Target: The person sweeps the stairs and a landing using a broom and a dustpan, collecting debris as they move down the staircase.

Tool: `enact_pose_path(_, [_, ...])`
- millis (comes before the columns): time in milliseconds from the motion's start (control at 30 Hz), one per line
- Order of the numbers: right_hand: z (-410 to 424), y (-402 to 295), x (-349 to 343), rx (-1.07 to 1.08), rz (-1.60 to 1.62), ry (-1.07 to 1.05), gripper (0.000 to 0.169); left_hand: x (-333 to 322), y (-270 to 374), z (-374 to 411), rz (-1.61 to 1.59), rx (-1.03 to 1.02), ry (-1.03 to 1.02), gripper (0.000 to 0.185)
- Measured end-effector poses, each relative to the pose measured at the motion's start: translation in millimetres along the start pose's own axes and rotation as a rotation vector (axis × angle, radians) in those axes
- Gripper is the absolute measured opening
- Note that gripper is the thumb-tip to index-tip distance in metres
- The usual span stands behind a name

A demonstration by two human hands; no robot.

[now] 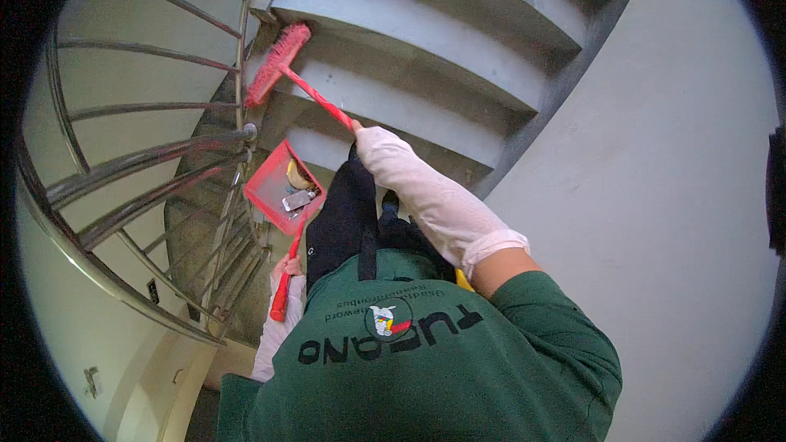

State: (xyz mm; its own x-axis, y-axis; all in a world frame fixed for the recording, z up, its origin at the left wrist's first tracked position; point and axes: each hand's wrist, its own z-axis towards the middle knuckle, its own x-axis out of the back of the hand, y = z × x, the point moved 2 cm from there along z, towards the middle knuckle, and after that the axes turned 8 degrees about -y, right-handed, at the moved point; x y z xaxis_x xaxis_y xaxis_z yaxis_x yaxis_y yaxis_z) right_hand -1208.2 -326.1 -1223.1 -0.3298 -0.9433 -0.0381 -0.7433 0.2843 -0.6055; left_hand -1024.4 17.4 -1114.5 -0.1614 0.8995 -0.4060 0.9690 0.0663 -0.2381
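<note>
My right hand (pixel 357 127) grips the red handle of a broom (pixel 278 65). The broom's head, with pink-red bristles, lies at the railing end of a stair step (pixel 393 80), up and left of the hand. Lower left, my left hand (pixel 287 266) is closed on the red handle of a dustpan (pixel 264 187). The pan's open side faces up, beside my dark trouser leg, and it holds a yellow curved piece of litter (pixel 298 175), a small whitish-grey item (pixel 298 200) and dark debris. Light pink sleeves cover both forearms.
Curved concrete steps (pixel 430 18) rise ahead of me. On the left, a metal railing (pixel 147 162) with several bars curves round the stairwell, where lower steps show through. A pale wall (pixel 632 196) stands on the right. My shoe (pixel 390 201) is below me.
</note>
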Motion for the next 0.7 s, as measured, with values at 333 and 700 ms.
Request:
enact_pose_path(333, [-81.9,135.6,-29.8,-0.084,0.103,0.144,0.034,-11.0,14.0,9.7,0.009,-0.12,0.06,0.028])
enact_pose_path(700, [-235.7,242.6,-96.4,-0.49,0.052,0.146,0.042,30.8,35.7,7.1,-0.242,-0.116,0.034,0.021])
